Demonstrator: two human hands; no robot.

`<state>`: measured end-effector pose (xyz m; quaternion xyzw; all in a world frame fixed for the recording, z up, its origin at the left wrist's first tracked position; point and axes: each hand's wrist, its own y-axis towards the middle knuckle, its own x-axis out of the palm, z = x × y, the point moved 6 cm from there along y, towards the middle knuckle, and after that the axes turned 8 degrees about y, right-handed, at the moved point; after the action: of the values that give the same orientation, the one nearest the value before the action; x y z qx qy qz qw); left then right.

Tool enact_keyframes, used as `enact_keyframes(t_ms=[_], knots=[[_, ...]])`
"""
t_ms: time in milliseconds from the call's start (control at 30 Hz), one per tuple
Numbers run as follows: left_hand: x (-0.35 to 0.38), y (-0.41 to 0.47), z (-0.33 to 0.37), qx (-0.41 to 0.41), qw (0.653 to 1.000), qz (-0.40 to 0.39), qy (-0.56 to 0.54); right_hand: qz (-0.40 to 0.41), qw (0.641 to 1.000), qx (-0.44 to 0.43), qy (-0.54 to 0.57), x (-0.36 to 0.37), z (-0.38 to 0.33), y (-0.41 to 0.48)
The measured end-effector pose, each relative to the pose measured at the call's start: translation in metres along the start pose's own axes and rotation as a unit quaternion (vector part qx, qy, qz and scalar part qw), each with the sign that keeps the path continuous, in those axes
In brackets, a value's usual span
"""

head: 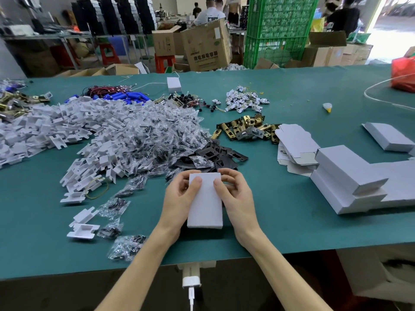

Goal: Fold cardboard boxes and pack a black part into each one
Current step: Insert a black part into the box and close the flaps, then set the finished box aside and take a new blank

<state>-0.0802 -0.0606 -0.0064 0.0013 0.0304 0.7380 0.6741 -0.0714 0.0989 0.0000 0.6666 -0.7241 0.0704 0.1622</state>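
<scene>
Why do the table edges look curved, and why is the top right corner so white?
Head view: the wide-angle lens bends the green table at its edges; daylight through the bright opening is overexposed; the white box, held by the left hand and right hand, is evenly lit and throws a soft shadow beneath.

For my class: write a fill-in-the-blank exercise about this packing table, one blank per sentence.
The left hand and right hand grip one white ____.
The folded boxes are stacked on the person's ____ side.
The plastic crates behind the table are ____.
The flat parts beyond the hands are ____.
Missing words: box, right, green, black.
</scene>
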Motion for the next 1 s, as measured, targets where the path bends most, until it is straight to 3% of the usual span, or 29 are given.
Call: enact_keyframes(t_ms=[100, 233, 400, 467, 733, 833, 1000], knots=[[-0.006, -0.001, 0.000, -0.002, 0.999, 0.024, -0.048, -0.035, 0.998, -0.005, -0.053, 0.008, 0.000, -0.002], [-0.011, 0.001, -0.002, -0.014, 0.997, 0.043, -0.064, -0.068, 0.972, -0.079, -0.211, 0.018, -0.006, -0.009], [-0.017, 0.000, 0.003, 0.017, 0.995, 0.068, -0.075, -0.139, 0.862, -0.190, -0.449, 0.044, -0.008, -0.032], [-0.014, -0.001, 0.002, -0.001, 0.994, 0.070, -0.087, -0.142, 0.845, -0.171, -0.487, 0.045, -0.005, -0.035], [0.001, -0.002, 0.005, 0.013, 0.999, -0.010, -0.034, -0.002, 0.866, -0.118, -0.486, -0.013, -0.040, -0.026], [0.001, -0.002, 0.002, 0.015, 1.000, -0.018, -0.006, 0.043, 0.840, -0.065, -0.538, -0.049, -0.053, -0.014], [0.002, 0.001, -0.001, 0.020, 0.999, -0.035, 0.025, 0.030, 0.810, 0.046, -0.584, -0.085, -0.052, -0.008]])
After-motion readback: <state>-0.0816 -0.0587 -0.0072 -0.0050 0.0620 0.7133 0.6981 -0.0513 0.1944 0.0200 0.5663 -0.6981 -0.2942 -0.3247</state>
